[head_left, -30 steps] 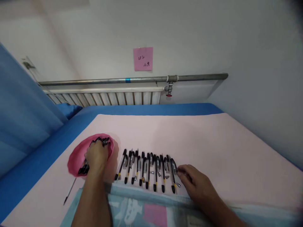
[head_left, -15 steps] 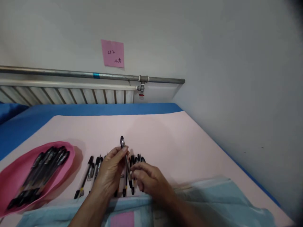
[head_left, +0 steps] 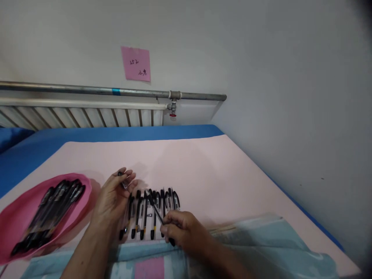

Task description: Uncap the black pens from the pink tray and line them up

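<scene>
My left hand (head_left: pixel 114 193) is closed on a pen cap (head_left: pixel 123 181), pinched at its fingertips above the left end of a row of black pens (head_left: pixel 151 211) laid on the pink sheet (head_left: pixel 186 162). My right hand (head_left: pixel 181 229) is closed on a black pen body (head_left: pixel 155 209), tilted up to the left over the same row. The two pieces are held apart. A pink dish (head_left: pixel 17 217) at the left holds several capped black pens (head_left: pixel 49 215).
A blue cloth (head_left: pixel 116 133) shows under the pink sheet. A light blue patterned towel (head_left: pixel 261 248) lies along the near edge. Behind run a radiator (head_left: pixel 81 116) and metal pipe (head_left: pixel 116 92), with a pink note (head_left: pixel 136 64) on the wall. A white wall stands close on the right.
My left hand left the pink dish and met my right hand over the row on one pen. Now the cap is in my left hand and the body in my right. The view turned right.
</scene>
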### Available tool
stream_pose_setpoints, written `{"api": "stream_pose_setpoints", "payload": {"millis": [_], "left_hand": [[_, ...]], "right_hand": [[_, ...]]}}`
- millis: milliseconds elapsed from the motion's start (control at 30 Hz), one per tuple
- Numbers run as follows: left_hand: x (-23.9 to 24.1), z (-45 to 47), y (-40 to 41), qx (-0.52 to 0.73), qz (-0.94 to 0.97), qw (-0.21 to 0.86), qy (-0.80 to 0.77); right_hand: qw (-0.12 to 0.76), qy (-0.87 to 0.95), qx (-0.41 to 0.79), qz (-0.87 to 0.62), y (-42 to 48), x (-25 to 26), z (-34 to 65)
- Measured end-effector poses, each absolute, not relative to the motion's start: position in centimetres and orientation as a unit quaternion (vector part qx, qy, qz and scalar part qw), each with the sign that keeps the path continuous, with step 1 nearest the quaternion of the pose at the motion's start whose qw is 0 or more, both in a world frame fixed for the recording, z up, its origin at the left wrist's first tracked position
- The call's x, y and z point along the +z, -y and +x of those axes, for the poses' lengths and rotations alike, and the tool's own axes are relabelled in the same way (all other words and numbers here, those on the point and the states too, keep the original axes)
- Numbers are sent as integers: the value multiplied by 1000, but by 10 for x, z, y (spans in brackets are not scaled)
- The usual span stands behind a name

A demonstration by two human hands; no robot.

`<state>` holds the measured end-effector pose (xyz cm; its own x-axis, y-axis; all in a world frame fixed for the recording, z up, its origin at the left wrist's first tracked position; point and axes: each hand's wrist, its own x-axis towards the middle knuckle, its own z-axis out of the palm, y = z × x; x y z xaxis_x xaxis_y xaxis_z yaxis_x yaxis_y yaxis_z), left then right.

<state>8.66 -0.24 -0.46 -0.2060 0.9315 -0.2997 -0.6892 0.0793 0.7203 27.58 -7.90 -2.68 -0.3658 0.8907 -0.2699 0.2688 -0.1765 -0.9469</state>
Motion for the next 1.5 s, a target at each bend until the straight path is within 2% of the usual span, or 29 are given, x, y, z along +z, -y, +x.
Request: {"api": "stream_pose_setpoints", "payload": {"millis": [67, 167, 300, 600, 967, 1167, 1367, 1500], "left_hand": [[-6, 80, 6, 633, 164, 656, -377], [-7, 83, 16, 521, 228, 731, -378], [-7, 97, 27, 411, 294, 762, -404], [-4, 105, 31, 460, 322, 729, -393], [-7, 112, 31, 476, 295, 713, -423], [-1, 108, 34, 451, 296, 755, -371], [-6, 111, 33, 481, 282, 728, -400], [-1, 110, 34, 455, 275, 749, -395]], "right_hand": [[271, 569, 592, -502, 79, -27, 276], [272, 550, 616, -494, 78, -25, 276], [279, 533, 654, -459, 78, -19, 278], [257, 495, 720, -412, 79, -14, 280], [312, 536, 602, -502, 81, -28, 273], [263, 508, 680, -458, 79, -19, 276], [281, 503, 668, -472, 80, -19, 273], [269, 498, 680, -467, 80, -18, 275]]}}
